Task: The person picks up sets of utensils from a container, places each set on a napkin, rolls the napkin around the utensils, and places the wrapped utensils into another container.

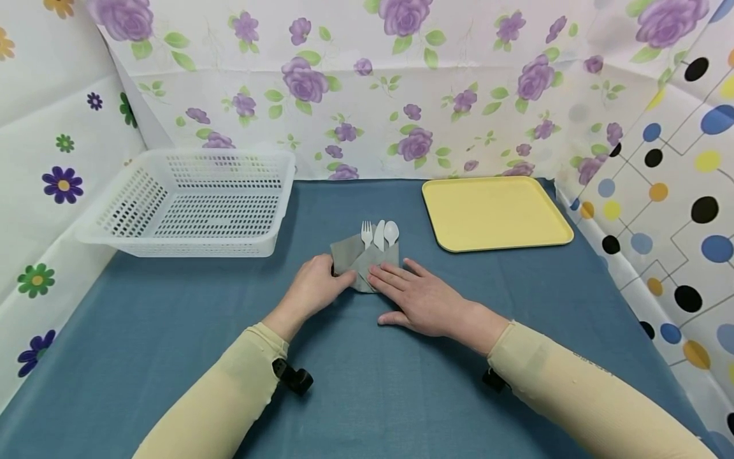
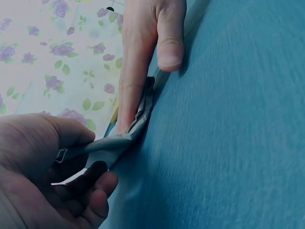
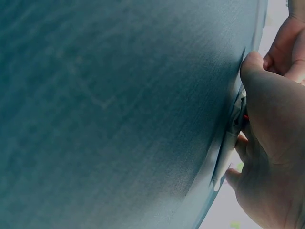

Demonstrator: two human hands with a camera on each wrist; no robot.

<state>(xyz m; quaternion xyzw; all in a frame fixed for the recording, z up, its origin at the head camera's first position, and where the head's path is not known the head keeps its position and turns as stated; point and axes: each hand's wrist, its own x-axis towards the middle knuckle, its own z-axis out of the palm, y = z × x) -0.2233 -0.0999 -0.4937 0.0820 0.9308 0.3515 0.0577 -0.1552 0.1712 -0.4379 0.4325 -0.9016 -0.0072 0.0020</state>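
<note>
A grey folded napkin [image 1: 350, 254] lies at the middle of the table. From its top poke a white plastic fork [image 1: 366, 233], a knife [image 1: 379, 235] and a spoon [image 1: 392, 232], side by side, their handles hidden under the folds. My left hand [image 1: 314, 284] pinches the napkin's left side between thumb and fingers; in the left wrist view that edge is lifted off the cloth. With fingers straight, my right hand [image 1: 421, 299] presses flat on the napkin's lower right part. The right wrist view shows the napkin [image 3: 231, 138] edge-on beneath those fingers.
At the back left stands a white perforated plastic basket [image 1: 218, 247]. A yellow tray [image 1: 496, 213] lies at the back right. Blue cloth [image 1: 390, 395] covers the table, and patterned sheets [image 1: 355, 83] hang behind and at both sides.
</note>
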